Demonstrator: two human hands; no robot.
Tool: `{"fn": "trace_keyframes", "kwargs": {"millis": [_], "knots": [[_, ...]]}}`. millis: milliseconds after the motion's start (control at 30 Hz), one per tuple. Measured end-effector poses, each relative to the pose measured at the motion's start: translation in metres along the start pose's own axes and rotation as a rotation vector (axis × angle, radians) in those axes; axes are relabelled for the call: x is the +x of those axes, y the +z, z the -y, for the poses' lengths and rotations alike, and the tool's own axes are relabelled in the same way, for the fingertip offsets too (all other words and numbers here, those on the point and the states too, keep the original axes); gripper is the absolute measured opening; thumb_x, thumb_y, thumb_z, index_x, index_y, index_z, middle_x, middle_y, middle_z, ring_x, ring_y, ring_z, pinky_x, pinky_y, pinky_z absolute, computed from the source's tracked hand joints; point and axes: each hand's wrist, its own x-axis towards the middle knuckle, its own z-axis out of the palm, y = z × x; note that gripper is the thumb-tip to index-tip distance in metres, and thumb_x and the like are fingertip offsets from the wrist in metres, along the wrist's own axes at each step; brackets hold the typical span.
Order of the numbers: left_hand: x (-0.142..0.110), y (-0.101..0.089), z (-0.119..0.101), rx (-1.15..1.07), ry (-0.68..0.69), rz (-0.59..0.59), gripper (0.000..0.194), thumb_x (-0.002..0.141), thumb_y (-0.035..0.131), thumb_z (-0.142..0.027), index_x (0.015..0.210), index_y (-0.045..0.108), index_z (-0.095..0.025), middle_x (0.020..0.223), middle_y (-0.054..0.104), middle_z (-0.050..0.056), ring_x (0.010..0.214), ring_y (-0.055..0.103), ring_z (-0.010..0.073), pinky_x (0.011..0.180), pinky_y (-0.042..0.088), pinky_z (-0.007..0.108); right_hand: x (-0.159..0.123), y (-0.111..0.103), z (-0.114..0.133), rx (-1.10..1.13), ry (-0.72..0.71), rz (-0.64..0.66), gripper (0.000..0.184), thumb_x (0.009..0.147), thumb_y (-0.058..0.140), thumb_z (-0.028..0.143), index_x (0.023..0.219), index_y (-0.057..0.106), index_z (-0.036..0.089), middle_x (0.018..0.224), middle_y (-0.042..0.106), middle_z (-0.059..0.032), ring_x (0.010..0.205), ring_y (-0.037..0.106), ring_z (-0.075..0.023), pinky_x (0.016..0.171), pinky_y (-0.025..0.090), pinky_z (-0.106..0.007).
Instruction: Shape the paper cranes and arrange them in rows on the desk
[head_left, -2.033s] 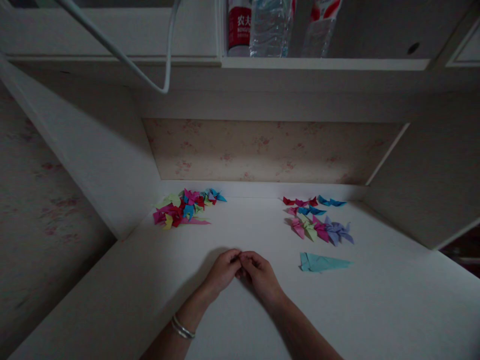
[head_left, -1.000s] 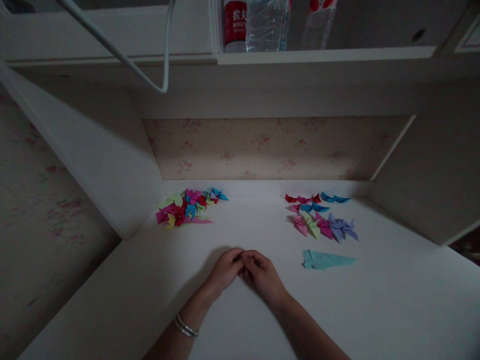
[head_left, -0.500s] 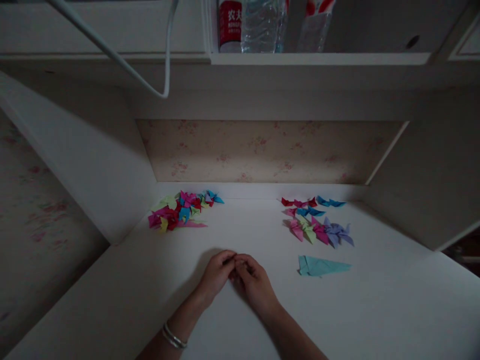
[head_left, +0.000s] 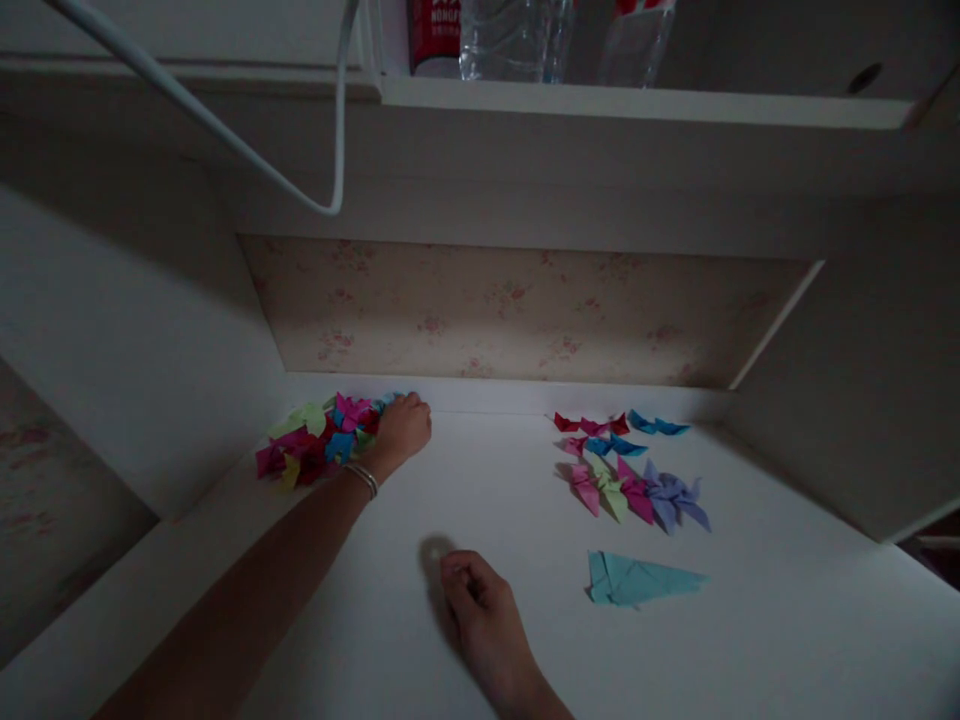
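My left hand (head_left: 406, 425), with silver bangles at the wrist, reaches to the right end of a heap of colourful folded paper pieces (head_left: 304, 445) at the back left. Its fingers are curled down among light blue paper (head_left: 386, 400), and what they grip is hidden. Near the front middle, my right hand (head_left: 484, 615) is held closed, thumb against fingers. Whatever it pinches, if anything, does not show. On the right lie rows of small folded paper shapes (head_left: 634, 487) in pink, green, magenta and purple, with red and blue ones (head_left: 619, 446) behind.
A flat, tapered piece of folded teal paper (head_left: 641, 580) lies at the front right of the white desk (head_left: 787, 620). Above hangs a shelf (head_left: 637, 105) with plastic bottles (head_left: 514, 40). A white cable (head_left: 330, 208) loops down at the upper left.
My left hand has parted from my right and moved back and left to the paper heap. My right hand stays in the front middle, closed. The camera view has shifted slightly.
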Motion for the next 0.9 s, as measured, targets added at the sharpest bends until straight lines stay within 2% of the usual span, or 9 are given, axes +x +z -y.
{"fn": "trace_keyframes", "kwargs": {"millis": [133,267,400,667,900], "knots": [[0.021,0.008,0.002,0.149,-0.036,-0.012,0.026,0.083,0.044,-0.015,0.092,0.068,-0.011,0.111,0.055,0.019,0.112,0.041,0.0314,0.091,0.030,0.044,0.002,-0.001,0.000,-0.077,-0.004,0.000,0.034,0.083,0.054,0.053,0.083,0.064,0.021,0.057,0.045,0.0023,0.049,0.033,-0.0104,0.043,0.022,-0.022],[0.032,0.022,0.004,0.229,-0.090,0.027,0.026,0.082,0.046,-0.017,0.088,0.070,-0.010,0.105,0.058,0.020,0.106,0.044,0.0316,0.088,0.031,0.046,0.004,-0.001,-0.001,-0.218,-0.050,-0.011,0.030,0.084,0.052,0.047,0.081,0.067,0.020,0.062,0.053,-0.0004,0.052,0.039,-0.0114,0.044,0.026,-0.022],[0.036,0.030,0.007,0.275,-0.131,0.063,0.025,0.079,0.047,-0.015,0.086,0.071,-0.011,0.101,0.062,0.019,0.102,0.048,0.0306,0.085,0.034,0.045,0.006,-0.001,0.000,-0.258,-0.078,-0.016,0.027,0.087,0.049,0.039,0.082,0.067,0.019,0.065,0.057,-0.0007,0.055,0.044,-0.0113,0.048,0.030,-0.021],[0.028,0.026,0.006,0.289,-0.082,0.054,0.025,0.081,0.046,-0.013,0.087,0.070,-0.012,0.098,0.065,0.018,0.100,0.053,0.0300,0.083,0.038,0.042,0.005,-0.002,-0.002,-0.285,-0.136,-0.029,0.022,0.085,0.052,0.032,0.082,0.068,0.019,0.067,0.061,-0.0007,0.058,0.049,-0.0119,0.050,0.033,-0.020],[0.016,0.011,-0.015,0.240,0.011,-0.083,0.028,0.087,0.042,-0.018,0.104,0.065,-0.016,0.109,0.064,0.014,0.102,0.054,0.0267,0.086,0.040,0.038,0.005,-0.003,0.003,-0.298,-0.144,-0.019,0.020,0.085,0.050,0.025,0.082,0.068,0.019,0.065,0.059,-0.0004,0.057,0.048,-0.0115,0.050,0.033,-0.020]]}}
